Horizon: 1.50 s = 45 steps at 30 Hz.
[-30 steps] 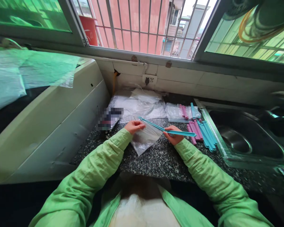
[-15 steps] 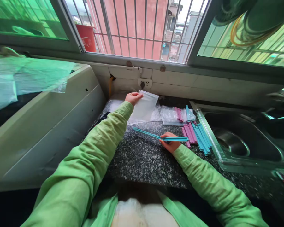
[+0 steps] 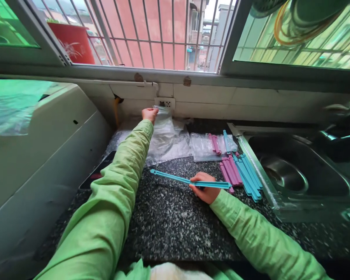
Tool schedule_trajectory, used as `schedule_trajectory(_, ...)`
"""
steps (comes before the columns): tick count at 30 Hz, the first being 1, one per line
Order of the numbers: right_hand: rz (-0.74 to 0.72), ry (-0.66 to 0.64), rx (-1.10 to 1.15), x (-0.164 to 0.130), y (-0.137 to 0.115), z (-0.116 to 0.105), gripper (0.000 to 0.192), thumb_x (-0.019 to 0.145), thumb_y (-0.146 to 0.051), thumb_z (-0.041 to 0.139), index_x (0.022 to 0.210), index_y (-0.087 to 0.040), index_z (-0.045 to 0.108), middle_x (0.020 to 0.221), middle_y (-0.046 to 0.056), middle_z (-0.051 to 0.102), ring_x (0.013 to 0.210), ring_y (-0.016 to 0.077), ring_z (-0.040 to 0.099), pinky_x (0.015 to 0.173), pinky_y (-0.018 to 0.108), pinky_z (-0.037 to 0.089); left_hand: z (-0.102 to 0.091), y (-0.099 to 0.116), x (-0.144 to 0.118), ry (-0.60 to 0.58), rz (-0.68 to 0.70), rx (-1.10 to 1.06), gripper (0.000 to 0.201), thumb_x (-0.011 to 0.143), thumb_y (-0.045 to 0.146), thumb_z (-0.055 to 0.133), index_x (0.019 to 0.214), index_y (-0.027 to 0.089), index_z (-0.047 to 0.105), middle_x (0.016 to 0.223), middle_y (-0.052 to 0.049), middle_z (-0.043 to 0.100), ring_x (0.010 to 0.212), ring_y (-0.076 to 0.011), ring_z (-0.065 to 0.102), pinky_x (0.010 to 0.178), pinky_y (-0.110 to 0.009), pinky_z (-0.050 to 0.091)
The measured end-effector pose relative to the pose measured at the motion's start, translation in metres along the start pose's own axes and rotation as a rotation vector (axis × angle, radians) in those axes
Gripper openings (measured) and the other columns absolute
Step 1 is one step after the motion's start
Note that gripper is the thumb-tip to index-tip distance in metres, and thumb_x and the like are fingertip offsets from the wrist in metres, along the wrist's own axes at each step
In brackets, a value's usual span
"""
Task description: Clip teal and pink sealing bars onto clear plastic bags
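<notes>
At the back of the counter, my left hand (image 3: pixel 149 115) pinches the top corner of a clear plastic bag (image 3: pixel 164 121). The bag's lower part overlaps other clear plastic (image 3: pixel 177 146) spread beneath it. Nearer to me, my right hand (image 3: pixel 205 188) grips a light-blue bag sealing clip (image 3: pixel 172 177). Its two long arms are spread in a wide angle, one pointing left and the other lying across my fingers. To the right of that hand lie several pink clips (image 3: pixel 229 170) and several blue clips (image 3: pixel 247 177), side by side.
A clear plastic packet (image 3: pixel 200 146) lies behind the clips, with some pink and blue ones on it. The sink (image 3: pixel 270 194) is on the right. A white appliance (image 3: pixel 55 144) stands on the left, beside a dark flat object (image 3: pixel 95 171). A wall socket (image 3: pixel 168 102) is behind.
My left hand has moved back towards the wall with the plastic bag, which now hangs lower and more crumpled. My right hand still holds the spread blue clip. The view has shifted right.
</notes>
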State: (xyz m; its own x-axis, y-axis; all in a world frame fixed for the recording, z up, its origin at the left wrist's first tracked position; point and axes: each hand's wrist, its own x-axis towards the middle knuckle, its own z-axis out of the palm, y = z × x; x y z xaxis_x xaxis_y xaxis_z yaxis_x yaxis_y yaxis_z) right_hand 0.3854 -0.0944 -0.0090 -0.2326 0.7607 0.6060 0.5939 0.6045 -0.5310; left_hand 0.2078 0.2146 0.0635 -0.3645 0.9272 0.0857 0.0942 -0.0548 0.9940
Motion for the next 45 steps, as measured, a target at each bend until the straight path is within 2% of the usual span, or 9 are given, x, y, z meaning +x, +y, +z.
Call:
schedule_trajectory(4,0.022,-0.004,0.001,0.001,-0.001,-0.001,0.005,0.076,-0.024,0.054,0.074,-0.020,0.058,0.065,0.002,0.060,0.062,0.0136,0.056,0.058,0.027,0.047,-0.007,-0.008,0.008,0.019,0.041,0.324,0.012,0.059,0.016,0.059,0.069,0.010,0.059,0.073,-0.008,0.063,0.078,-0.0193,0.059,0.073,-0.027,0.045)
schedule_trajectory(9,0.040,0.015,-0.002,0.001,0.001,-0.001,0.004,0.075,-0.023,0.055,0.075,-0.020,0.057,0.066,0.003,0.060,0.062,0.0140,0.056,0.058,0.027,0.047,-0.020,-0.001,0.001,-0.039,0.049,0.662,0.017,0.056,0.013,0.059,0.073,0.012,0.063,0.091,-0.015,0.064,0.095,-0.0297,0.057,0.084,-0.038,0.041)
schedule_trajectory(16,0.023,0.014,-0.014,0.001,0.001,-0.001,0.004,0.076,-0.023,0.054,0.075,-0.020,0.057,0.067,0.003,0.060,0.063,0.0143,0.057,0.059,0.027,0.047,-0.034,0.011,-0.009,-0.042,0.049,0.695,0.018,0.055,0.019,0.065,0.073,0.013,0.062,0.093,-0.016,0.064,0.098,-0.0297,0.055,0.088,-0.037,0.040)
schedule_trajectory(24,-0.019,0.040,-0.050,0.001,0.006,0.000,0.005,0.076,-0.025,0.054,0.075,-0.020,0.057,0.066,0.002,0.061,0.063,0.0144,0.057,0.059,0.028,0.048,-0.061,0.014,-0.022,-0.070,0.113,0.704,0.010,0.059,0.022,0.064,0.063,0.014,0.059,0.074,-0.010,0.062,0.087,-0.0239,0.057,0.081,-0.030,0.041)
schedule_trajectory(31,-0.072,0.075,-0.092,0.003,0.006,-0.002,0.005,0.076,-0.025,0.054,0.076,-0.020,0.056,0.067,0.003,0.061,0.062,0.0151,0.058,0.057,0.028,0.049,-0.073,0.016,-0.079,-0.292,0.187,0.545,0.019,0.061,0.024,0.061,0.045,0.015,0.056,0.042,0.000,0.046,0.051,-0.0136,0.048,0.057,-0.025,0.036)
schedule_trajectory(35,-0.106,0.107,-0.095,0.004,0.007,-0.001,0.005,0.076,-0.024,0.054,0.075,-0.019,0.055,0.066,0.003,0.061,0.061,0.0148,0.058,0.056,0.028,0.049,-0.095,0.007,-0.125,-0.459,0.158,0.435,0.017,0.059,0.026,0.061,0.046,0.015,0.059,0.037,0.003,0.042,0.042,-0.0097,0.037,0.048,-0.023,0.029)
schedule_trajectory(38,-0.118,0.117,-0.109,0.004,0.009,-0.001,0.006,0.076,-0.025,0.054,0.075,-0.020,0.055,0.066,0.003,0.061,0.062,0.0146,0.058,0.056,0.028,0.049,-0.119,-0.009,-0.151,-0.493,0.125,0.368,0.018,0.060,0.031,0.059,0.052,0.015,0.060,0.041,0.003,0.046,0.044,-0.0094,0.039,0.046,-0.021,0.028)
schedule_trajectory(41,-0.119,0.112,-0.122,0.004,0.009,0.000,0.008,0.077,-0.027,0.053,0.076,-0.019,0.056,0.067,0.003,0.061,0.062,0.0149,0.058,0.057,0.028,0.049,-0.138,-0.028,-0.171,-0.514,0.053,0.305,0.027,0.067,0.040,0.052,0.063,0.015,0.060,0.041,0.005,0.041,0.041,-0.0085,0.035,0.043,-0.021,0.025)
schedule_trajectory(45,-0.108,0.099,-0.125,0.003,0.008,0.001,0.010,0.078,-0.028,0.053,0.077,-0.019,0.056,0.067,0.003,0.061,0.063,0.0149,0.058,0.057,0.028,0.049,-0.147,-0.044,-0.187,-0.539,-0.008,0.235,0.037,0.069,0.050,0.044,0.063,0.015,0.054,0.040,0.007,0.035,0.038,-0.0072,0.030,0.041,-0.022,0.024)
